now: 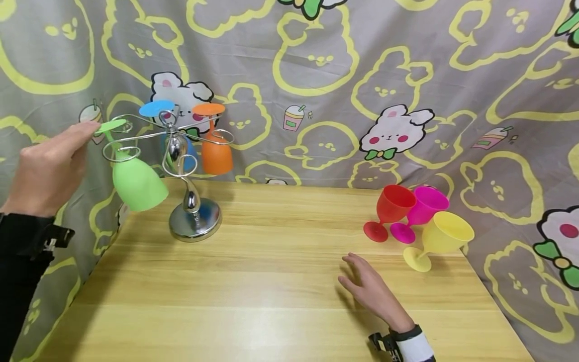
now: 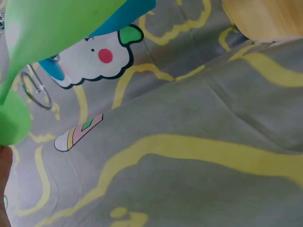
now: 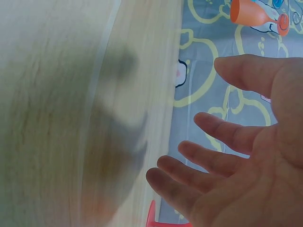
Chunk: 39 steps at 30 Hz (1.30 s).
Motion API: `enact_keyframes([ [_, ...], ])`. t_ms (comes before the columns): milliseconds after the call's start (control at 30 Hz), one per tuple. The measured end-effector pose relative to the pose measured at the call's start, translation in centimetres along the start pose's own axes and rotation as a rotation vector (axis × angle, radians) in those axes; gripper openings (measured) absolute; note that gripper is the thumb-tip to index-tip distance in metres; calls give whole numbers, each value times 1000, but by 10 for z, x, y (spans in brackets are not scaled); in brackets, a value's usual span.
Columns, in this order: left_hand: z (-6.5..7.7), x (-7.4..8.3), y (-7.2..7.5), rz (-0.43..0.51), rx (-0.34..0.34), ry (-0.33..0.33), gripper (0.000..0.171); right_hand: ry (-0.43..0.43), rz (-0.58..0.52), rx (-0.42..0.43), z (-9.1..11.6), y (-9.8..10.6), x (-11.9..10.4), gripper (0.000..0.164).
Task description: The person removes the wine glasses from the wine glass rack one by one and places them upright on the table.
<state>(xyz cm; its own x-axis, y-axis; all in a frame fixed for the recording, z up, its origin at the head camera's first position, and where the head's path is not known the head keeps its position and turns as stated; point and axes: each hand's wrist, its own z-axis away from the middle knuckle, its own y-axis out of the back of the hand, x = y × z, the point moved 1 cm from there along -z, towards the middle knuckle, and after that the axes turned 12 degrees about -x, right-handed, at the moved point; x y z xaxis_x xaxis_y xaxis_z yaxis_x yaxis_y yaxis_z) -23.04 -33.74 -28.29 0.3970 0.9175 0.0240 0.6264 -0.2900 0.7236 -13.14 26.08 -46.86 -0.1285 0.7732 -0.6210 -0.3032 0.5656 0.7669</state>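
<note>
With its fingertips, my left hand (image 1: 54,168) pinches the foot of a green plastic goblet (image 1: 139,185), which hangs bowl-down and tilted at a wire loop of a chrome goblet stand (image 1: 195,225). In the left wrist view the green goblet (image 2: 52,35) fills the upper left corner; only a sliver of the hand (image 2: 4,184) shows. An orange goblet (image 1: 218,157) and a blue goblet (image 1: 157,108) hang upside down on the stand, the blue one partly hidden. Over the table, my right hand (image 1: 373,294) holds nothing, fingers spread loosely in the right wrist view.
Upright at the table's right side stand a red goblet (image 1: 394,205), a magenta goblet (image 1: 429,205) and a yellow goblet (image 1: 445,235), close together. Behind the wooden table (image 1: 253,286) hangs a grey patterned curtain (image 1: 253,55), which also runs along both sides.
</note>
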Motion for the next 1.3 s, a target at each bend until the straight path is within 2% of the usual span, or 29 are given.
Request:
enact_keyframes([
  [133, 15, 6, 0, 19, 50, 85, 37, 3, -1, 4, 1, 1, 0, 57],
  [333, 42, 11, -13, 54, 144, 201, 35, 18, 4, 16, 1, 2, -2, 57],
  [400, 51, 14, -19, 76, 160, 246, 33, 20, 4, 17, 1, 3, -3, 56],
  [500, 63, 20, -27, 167, 162, 335, 29, 20, 5, 16, 2, 4, -3, 57],
  [633, 77, 31, -40, 331, 97, 456, 26, 20, -1, 16, 4, 5, -4, 57],
  [733, 85, 41, -53, 397, 41, 504, 26, 23, -7, 18, 5, 5, -6, 57],
  [900, 93, 64, -76, 450, -60, 528, 27, 30, -9, 28, 6, 5, -9, 58],
  [1133, 90, 99, -102, 702, -217, 535, 30, 61, -22, 59, 2, 6, -18, 57],
  [1300, 85, 121, -112, 807, -341, 583, 32, 101, -47, 80, -1, 4, -27, 56],
])
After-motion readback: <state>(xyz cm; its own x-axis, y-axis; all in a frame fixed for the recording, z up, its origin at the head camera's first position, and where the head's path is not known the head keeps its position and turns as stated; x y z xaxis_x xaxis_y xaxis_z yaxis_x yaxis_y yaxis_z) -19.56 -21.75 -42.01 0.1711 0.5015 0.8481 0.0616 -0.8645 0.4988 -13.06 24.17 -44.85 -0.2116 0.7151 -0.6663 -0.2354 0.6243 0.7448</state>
